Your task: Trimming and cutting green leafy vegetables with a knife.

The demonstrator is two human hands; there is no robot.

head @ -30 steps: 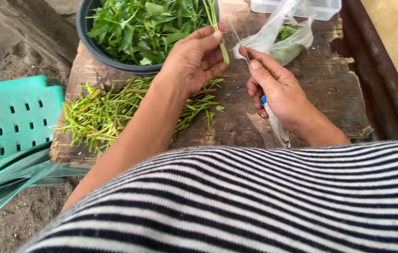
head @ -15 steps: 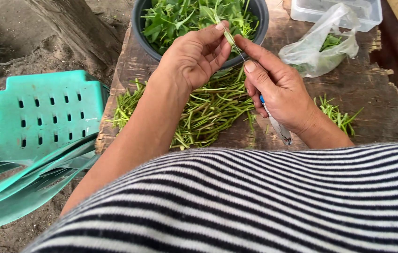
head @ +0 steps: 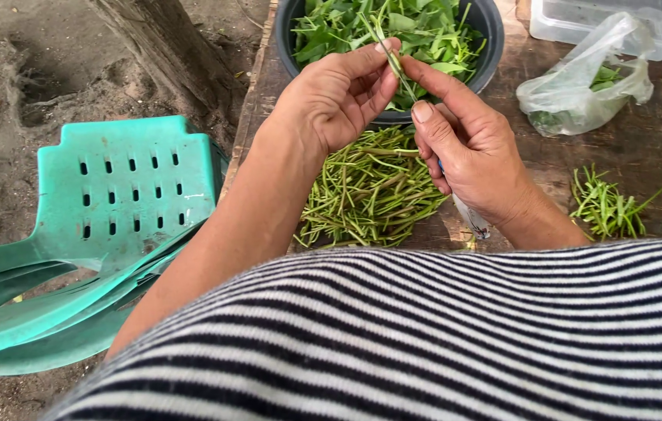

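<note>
Over a wooden table (head: 658, 168), left hand (head: 336, 97) and right hand (head: 471, 148) pinch a green stem (head: 393, 58).

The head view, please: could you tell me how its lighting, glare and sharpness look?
Head view: soft, even daylight with faint shadows; mild glare on the clear plastic bag; the left hand, right hand and the green stem pinched between them are sharp; the striped shirt nearest the lens looks slightly soft.
</note>
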